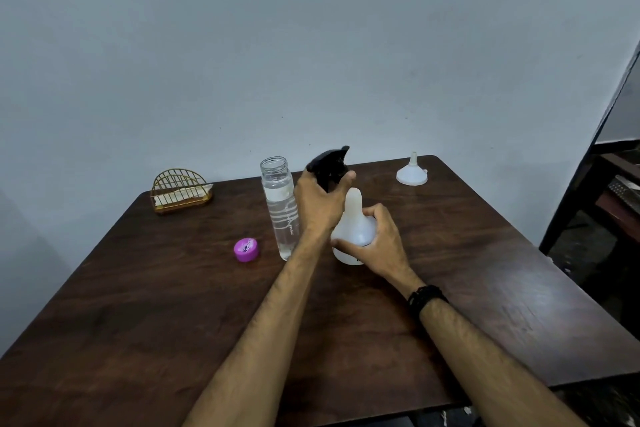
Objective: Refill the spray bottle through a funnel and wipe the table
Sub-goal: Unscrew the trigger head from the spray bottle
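Far left on the dark wooden table (pixel 138 305) sits a gold wire napkin holder (pixel 180 190) with something pale inside, probably napkins, but it's too small to tell for sure. Closer in, a purple cap (pixel 246 250) lies flat on the wood, print on top unreadable. Just right of it stands a clear water bottle (pixel 280 208), open at the top and holding clear liquid; its right edge is partly covered by the person's left hand (pixel 320 201).

That hand is curled around the black trigger head (pixel 330 163), fingers wrapped over it, so most of the head is hidden and only the nozzle end pokes out. It's held above the neck of the white spray bottle (pixel 353 225), and whether it's touching the neck can't be told. The right hand (pixel 381 243), with a dark beaded bracelet (pixel 426 296) at the wrist, grips the bottle's body, covering its right side and a dark label at the bottom.

Well apart at the far right corner, a white funnel (pixel 412 173) rests upside down, spout up. The right edge shows dim furniture, hard to make out.
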### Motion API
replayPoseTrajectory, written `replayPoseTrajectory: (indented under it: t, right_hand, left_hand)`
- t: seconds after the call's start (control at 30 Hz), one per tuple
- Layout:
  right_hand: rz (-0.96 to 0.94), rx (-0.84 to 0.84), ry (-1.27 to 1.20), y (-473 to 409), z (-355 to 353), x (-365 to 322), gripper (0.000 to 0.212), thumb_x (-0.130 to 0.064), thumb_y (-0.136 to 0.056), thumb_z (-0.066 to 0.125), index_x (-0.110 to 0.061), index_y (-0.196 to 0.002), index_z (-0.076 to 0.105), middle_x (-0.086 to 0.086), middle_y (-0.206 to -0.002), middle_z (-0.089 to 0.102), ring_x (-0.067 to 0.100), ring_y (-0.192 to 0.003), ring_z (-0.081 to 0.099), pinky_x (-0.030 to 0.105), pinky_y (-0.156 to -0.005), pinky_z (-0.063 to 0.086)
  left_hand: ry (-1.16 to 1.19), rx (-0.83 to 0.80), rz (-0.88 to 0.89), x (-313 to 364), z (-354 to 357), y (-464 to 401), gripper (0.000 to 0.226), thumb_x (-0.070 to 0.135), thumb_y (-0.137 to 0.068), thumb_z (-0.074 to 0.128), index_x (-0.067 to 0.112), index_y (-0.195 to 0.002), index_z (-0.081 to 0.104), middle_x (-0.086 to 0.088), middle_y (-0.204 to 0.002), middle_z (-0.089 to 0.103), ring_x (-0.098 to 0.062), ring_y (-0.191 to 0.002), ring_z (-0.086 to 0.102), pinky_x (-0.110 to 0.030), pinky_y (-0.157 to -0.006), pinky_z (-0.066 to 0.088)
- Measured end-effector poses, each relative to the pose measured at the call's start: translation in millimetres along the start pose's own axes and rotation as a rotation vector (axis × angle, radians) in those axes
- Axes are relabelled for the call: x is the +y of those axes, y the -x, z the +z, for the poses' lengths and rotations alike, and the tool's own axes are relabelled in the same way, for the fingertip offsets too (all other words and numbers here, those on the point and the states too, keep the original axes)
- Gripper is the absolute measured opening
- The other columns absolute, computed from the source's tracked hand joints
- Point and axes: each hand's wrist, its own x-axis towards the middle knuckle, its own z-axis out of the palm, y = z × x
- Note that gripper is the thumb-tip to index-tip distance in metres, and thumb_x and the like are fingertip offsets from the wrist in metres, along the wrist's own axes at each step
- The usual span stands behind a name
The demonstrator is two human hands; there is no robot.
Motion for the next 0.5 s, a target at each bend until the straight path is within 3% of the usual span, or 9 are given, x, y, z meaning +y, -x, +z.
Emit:
replayPoseTrajectory:
  t: [0.2, 0.23, 0.3, 0.37, 0.5]
  right_hand:
    - [0.013, -0.023, -0.009, -1, -2, -1, 0.079, -0.073, -0.053, 0.083, -0.033, -0.109, 0.046, -0.016, -0.112, 0.05, 0.003, -0.104, 0.052, 0.023, -0.081, 0.048]
    - [0.003, -0.022, -0.002, -1, -2, -3, 0.079, -0.074, -0.053, 0.083, -0.034, -0.109, 0.046, -0.017, -0.112, 0.049, 0.003, -0.104, 0.052, 0.021, -0.08, 0.047]
    - [0.006, -0.018, 0.003, 2, -3, 0, 0.079, -0.074, -0.052, 0.083, -0.034, -0.109, 0.046, -0.018, -0.111, 0.049, 0.002, -0.104, 0.052, 0.02, -0.078, 0.046]
    - [0.005, -0.007, 0.002, 2, -2, 0, 0.079, -0.076, -0.051, 0.082, -0.033, -0.108, 0.047, -0.018, -0.111, 0.05, 0.002, -0.102, 0.053, 0.02, -0.076, 0.047]
    - [0.0, -0.002, -0.013, 2, 1, -2, 0.08, -0.076, -0.049, 0.082, -0.031, -0.107, 0.049, -0.016, -0.109, 0.052, 0.004, -0.099, 0.054, 0.022, -0.074, 0.047]
  left_hand:
    - [0.11, 0.093, 0.141, 55, -22, -23, 0.023, 0.022, -0.086, 0.08, 0.022, -0.102, 0.064, -0.001, -0.102, 0.073, -0.011, -0.09, 0.07, -0.017, -0.08, 0.051]
    - [0.129, 0.1, 0.141, 62, -29, -27, 0.022, 0.025, -0.085, 0.081, 0.019, -0.1, 0.065, -0.001, -0.099, 0.074, -0.011, -0.087, 0.071, -0.017, -0.08, 0.052]
    - [0.196, 0.098, 0.127, 71, -39, -34, 0.029, 0.032, -0.082, 0.08, 0.013, -0.101, 0.069, -0.003, -0.094, 0.076, -0.019, -0.088, 0.074, -0.034, -0.087, 0.058]
    - [0.268, 0.104, 0.138, 82, -55, -37, 0.023, 0.026, -0.083, 0.079, 0.013, -0.099, 0.071, -0.002, -0.088, 0.076, -0.024, -0.087, 0.075, -0.043, -0.087, 0.06]
    - [0.342, 0.078, 0.15, 96, -97, -36, 0.01, 0.006, -0.091, 0.073, 0.012, -0.098, 0.068, 0.0, -0.085, 0.073, -0.017, -0.077, 0.073, -0.026, -0.074, 0.059]
